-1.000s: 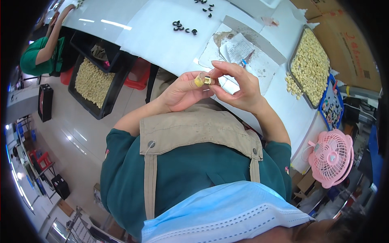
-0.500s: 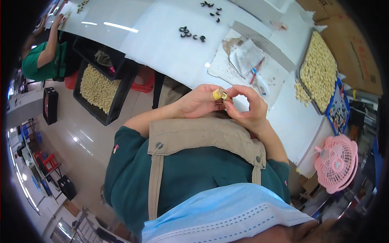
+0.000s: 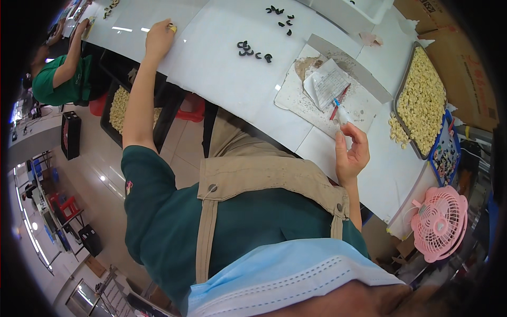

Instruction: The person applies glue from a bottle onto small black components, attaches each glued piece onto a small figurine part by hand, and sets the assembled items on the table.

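My left hand (image 3: 160, 39) is stretched out over the far left of the white table (image 3: 211, 31), its fingers curled together. A yellow wrap (image 3: 173, 28) shows on one finger, and a tiny dark spot sits at the fingertips, too small to name. At the right, the thumb and forefinger of my right hand (image 3: 353, 153) close on the near end of a small white squeeze bottle (image 3: 342, 113) with a blue tip. That bottle lies over a stained white board (image 3: 296, 95), next to a crumpled paper sheet (image 3: 328, 82) and a red stick (image 3: 343, 96).
Small black curved pieces (image 3: 245, 50) lie on the table's middle. A tray of pale yellow pieces (image 3: 420, 100) stands at right, with a blue tray (image 3: 444, 150) and a pink fan (image 3: 439, 224). A black crate (image 3: 171, 116) is below left; a green-shirted person (image 3: 60, 71) works beyond.
My hands were together at the table's edge over a small yellowish piece. The left has swung far left and forward; the right has moved right to the white bottle.
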{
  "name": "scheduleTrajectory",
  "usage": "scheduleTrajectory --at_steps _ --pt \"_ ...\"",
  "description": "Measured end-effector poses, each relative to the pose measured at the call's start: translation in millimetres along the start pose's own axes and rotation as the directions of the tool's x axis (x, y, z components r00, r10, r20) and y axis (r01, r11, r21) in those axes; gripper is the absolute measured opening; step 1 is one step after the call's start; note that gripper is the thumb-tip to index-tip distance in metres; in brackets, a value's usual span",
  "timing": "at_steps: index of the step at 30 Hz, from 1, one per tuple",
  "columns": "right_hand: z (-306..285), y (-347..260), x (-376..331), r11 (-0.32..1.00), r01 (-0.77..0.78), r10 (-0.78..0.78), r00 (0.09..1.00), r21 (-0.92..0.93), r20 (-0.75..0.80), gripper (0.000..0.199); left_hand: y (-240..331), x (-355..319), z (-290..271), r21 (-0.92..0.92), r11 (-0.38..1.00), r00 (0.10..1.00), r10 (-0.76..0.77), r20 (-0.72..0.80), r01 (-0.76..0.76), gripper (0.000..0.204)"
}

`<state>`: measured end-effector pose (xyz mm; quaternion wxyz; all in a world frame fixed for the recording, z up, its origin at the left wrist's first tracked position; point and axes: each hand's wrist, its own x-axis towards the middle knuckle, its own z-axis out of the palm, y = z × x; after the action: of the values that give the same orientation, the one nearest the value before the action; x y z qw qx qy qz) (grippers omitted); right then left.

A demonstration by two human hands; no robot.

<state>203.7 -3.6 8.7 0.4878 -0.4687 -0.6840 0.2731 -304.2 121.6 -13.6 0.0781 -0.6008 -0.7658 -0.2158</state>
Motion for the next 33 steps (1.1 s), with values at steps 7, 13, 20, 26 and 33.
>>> scheduleTrajectory --at_steps 7,13,20,26,33 --pt "-1 8 -4 0.999 -0.038 0.038 0.998 0.010 -0.056 0.021 119 -58 -9 -0.461 0.804 0.917 0.393 -0.061 -0.375 0.024" --pt "-11 1 2 0.997 -0.020 0.011 0.992 -0.071 -0.126 0.015 138 -60 3 -0.644 0.758 0.938 0.291 0.189 -0.105 0.020" --pt "-26 9 36 0.959 -0.193 0.180 0.981 -0.208 -0.077 0.026 141 -62 5 -0.595 0.780 0.939 0.322 0.117 -0.194 0.018" --pt "-18 8 25 0.913 -0.227 0.267 0.961 -0.340 0.075 0.038 166 -120 -18 -0.945 0.265 0.966 0.119 0.228 0.190 0.019" --pt "-11 5 11 0.910 -0.268 0.288 0.957 -0.315 0.018 0.031 234 -203 -31 -0.633 -0.257 0.680 0.365 0.636 0.730 0.028"
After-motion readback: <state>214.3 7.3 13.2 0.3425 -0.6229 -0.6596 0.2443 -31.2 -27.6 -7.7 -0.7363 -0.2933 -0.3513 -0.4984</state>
